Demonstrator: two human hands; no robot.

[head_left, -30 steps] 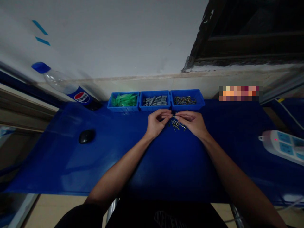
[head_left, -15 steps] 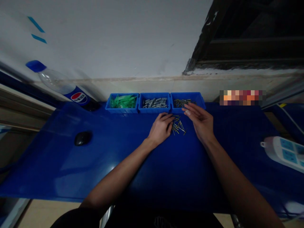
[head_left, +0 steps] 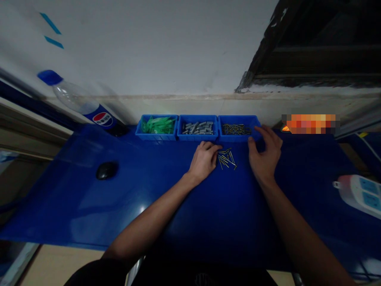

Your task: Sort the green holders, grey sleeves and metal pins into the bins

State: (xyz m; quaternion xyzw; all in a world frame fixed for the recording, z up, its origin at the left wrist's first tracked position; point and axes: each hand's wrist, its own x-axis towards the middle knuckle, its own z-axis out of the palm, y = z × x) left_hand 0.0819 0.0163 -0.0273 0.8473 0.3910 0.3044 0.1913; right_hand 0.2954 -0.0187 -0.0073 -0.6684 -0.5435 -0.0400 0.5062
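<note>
My left hand (head_left: 204,159) lies knuckles-up on the blue table (head_left: 125,206), fingers curled together with their tips at the edge of a small pile of thin metal pins (head_left: 227,158). What those fingers hold, if anything, is hidden. My right hand (head_left: 266,154) is at the right front corner of the blue bin of pins (head_left: 235,138), thumb on its front wall and fingers over its right end. Left of that bin stand a bin of grey sleeves (head_left: 198,138) and a bin of green plastic pieces (head_left: 156,137).
A Pepsi bottle (head_left: 85,106) leans against the wall at the back left. A black mouse (head_left: 106,170) lies left of centre. A white power strip (head_left: 361,194) is at the right edge. The wall runs just behind the bins.
My hands, pinched together over the pile a second ago, have parted. The left dropped onto the table by the pins; the right reached back and took the right bin's corner.
</note>
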